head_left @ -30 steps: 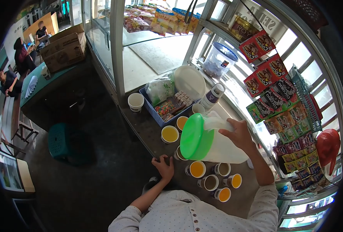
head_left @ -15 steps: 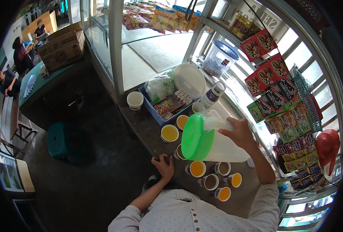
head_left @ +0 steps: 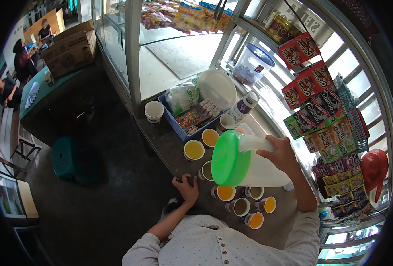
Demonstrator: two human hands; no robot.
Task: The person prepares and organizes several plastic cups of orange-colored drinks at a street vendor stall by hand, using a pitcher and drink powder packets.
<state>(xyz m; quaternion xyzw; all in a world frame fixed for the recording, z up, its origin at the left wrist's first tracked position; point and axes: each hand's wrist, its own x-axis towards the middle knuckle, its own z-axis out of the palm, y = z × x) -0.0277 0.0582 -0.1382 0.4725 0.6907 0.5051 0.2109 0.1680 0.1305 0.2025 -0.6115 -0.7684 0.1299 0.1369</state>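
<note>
My right hand (head_left: pixel 281 155) is wrapped round the handle of a translucent pitcher (head_left: pixel 267 170) with a green lid (head_left: pixel 227 158). The pitcher is tilted, its lid toward the left, above several paper cups. Some cups hold yellow or orange liquid, such as the yellow cup (head_left: pixel 193 150) and the orange cup (head_left: pixel 226 193). Others look grey-brown inside, like the cup (head_left: pixel 240 207). One cup (head_left: pixel 206 171) is partly hidden by the lid. My left hand (head_left: pixel 187 189) rests at the counter edge, fingers bent and apart, holding nothing.
A blue basket (head_left: pixel 179 128) with packets stands beyond the cups, beside a white cup (head_left: pixel 154 111) and stacked cups (head_left: pixel 244 106). Sachets (head_left: pixel 310 84) hang at the right. A green stool (head_left: pixel 65 159) and a cardboard box (head_left: pixel 70 48) are left; several people sit farther back.
The pitcher and my right hand have shifted slightly to the right. My left hand has hardly moved.
</note>
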